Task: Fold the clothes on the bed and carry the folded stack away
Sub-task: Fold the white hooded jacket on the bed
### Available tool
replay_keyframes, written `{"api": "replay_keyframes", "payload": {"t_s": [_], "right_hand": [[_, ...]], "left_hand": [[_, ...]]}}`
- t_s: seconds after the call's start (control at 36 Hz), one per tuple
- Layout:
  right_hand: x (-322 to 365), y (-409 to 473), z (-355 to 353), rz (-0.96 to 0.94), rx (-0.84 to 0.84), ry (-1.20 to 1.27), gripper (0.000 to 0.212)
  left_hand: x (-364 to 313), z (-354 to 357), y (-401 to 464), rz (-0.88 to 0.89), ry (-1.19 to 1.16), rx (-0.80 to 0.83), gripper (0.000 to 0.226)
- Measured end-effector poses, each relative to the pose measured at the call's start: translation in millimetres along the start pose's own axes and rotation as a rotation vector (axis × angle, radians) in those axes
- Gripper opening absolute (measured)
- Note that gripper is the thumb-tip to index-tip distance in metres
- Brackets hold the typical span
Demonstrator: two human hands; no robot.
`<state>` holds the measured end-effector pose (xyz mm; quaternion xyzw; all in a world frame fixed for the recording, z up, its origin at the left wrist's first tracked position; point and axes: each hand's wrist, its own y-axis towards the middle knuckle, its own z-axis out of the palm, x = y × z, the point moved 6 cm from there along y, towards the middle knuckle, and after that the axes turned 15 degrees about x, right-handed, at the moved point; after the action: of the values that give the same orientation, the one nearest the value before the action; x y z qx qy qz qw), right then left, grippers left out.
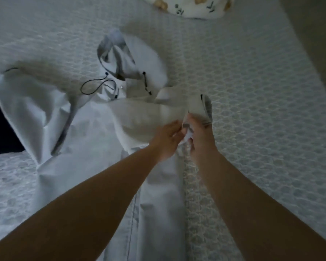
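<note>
A white hooded jacket (94, 140) lies spread on the bed (252, 110), its hood (120, 59) at the far end with black drawstrings trailing from it. One sleeve (151, 113) is folded across the chest, and its grey-striped cuff (205, 108) is bunched between both hands. My left hand (166, 140) and my right hand (199, 136) meet at the jacket's right edge, fingers pinched on the cuff fabric. The other sleeve (30, 102) sprawls out to the left.
A cream printed cloth (192, 6) lies at the far end of the bed. A dark object (2, 129) shows at the left edge. The bed's right edge runs diagonally at the upper right, with a plain surface (312, 34) beyond it.
</note>
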<state>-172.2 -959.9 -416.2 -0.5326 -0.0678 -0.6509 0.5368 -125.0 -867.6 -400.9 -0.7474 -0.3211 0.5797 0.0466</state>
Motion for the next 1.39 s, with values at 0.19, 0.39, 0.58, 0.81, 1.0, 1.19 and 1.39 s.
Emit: {"api": "replay_keyframes", "payload": {"t_s": [0.19, 0.39, 0.58, 0.81, 1.0, 1.19, 1.39], "right_hand": [[-3.3, 25.7, -84.3, 0.057, -0.219, -0.120, 0.028], [-20.8, 39.9, -122.0, 0.094, -0.187, 0.127, 0.030], [-26.8, 52.9, -140.0, 0.051, -0.242, 0.040, 0.025], [5.7, 35.6, -101.7, -0.199, -0.403, -0.655, 0.032], [26.3, 14.7, -19.0, -0.416, -0.210, -1.047, 0.052], [-33.1, 27.0, 71.4, -0.215, 0.336, -1.571, 0.062], [-41.3, 31.4, 81.8, -0.411, 0.284, -1.671, 0.023]], "left_hand": [[-4.4, 22.2, 32.0, 0.041, 0.294, -0.091, 0.030], [56.9, -21.4, 17.5, -0.253, 0.938, -0.372, 0.050], [143.6, -31.9, 44.6, -0.494, 0.980, 0.003, 0.066], [99.3, 0.4, 67.3, -0.230, 1.014, -0.093, 0.063], [95.8, -4.2, 63.5, -0.271, 0.349, 0.049, 0.050], [60.4, -63.6, 12.6, -0.022, -0.649, -0.450, 0.026], [98.7, -96.3, -13.3, -0.266, 0.054, -0.549, 0.065]]}}
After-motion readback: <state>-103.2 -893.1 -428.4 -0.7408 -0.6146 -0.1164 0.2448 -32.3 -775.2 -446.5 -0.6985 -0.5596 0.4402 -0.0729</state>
